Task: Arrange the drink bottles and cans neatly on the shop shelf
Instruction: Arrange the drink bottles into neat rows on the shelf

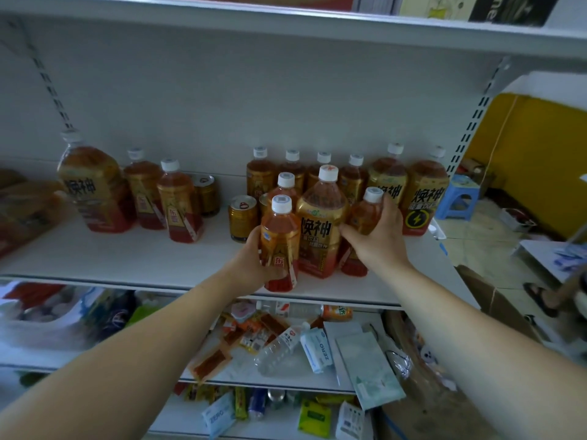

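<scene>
On white metal shop shelf (158, 255), three gold cans (243, 217), left hand (254, 260) gripping small amber white-capped bottle (281, 242), right hand (378, 236) gripping another amber bottle (365, 217), big gold-labelled bottle (320, 223) between.

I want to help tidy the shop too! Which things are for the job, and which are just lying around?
For the job:
- small bottle in the left hand
- small bottle in the right hand
- big bottle between them
- gold can
- shelf

Just lying around:
- clear water bottle lower down
- blue stool
- cardboard box
</scene>
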The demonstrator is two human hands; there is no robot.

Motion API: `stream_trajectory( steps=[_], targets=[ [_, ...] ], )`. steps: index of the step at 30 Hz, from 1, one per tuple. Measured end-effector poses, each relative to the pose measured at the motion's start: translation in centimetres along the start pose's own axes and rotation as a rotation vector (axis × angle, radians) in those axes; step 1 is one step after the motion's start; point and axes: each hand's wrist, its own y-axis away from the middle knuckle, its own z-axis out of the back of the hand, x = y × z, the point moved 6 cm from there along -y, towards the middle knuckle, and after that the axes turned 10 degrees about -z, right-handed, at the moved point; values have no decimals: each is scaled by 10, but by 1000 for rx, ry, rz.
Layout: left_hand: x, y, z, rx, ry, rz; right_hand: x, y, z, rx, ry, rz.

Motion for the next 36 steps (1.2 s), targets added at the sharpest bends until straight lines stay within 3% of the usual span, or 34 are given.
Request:
stream_trajectory(
  steps=[4, 8, 13, 24, 31, 36],
  targets=[
    [2, -4, 3, -6, 9, 8, 15, 5, -1, -37, 118, 80],
    [5, -9, 7, 16, 28, -5, 17, 2, -15, 21, 307, 0],
    [14, -11, 18, -27, 32, -21, 20, 0, -25, 8, 379, -67],
    [14, -23, -2, -51, 131, 6, 13, -7, -12, -58, 297, -1],
    [-4, -31, -35, 10, 68, -27, -3, -17, 21, -93, 304, 10],
    [0, -33, -37, 29, -40, -4, -6, -17, 21, -24, 348, -24]
  ],
)
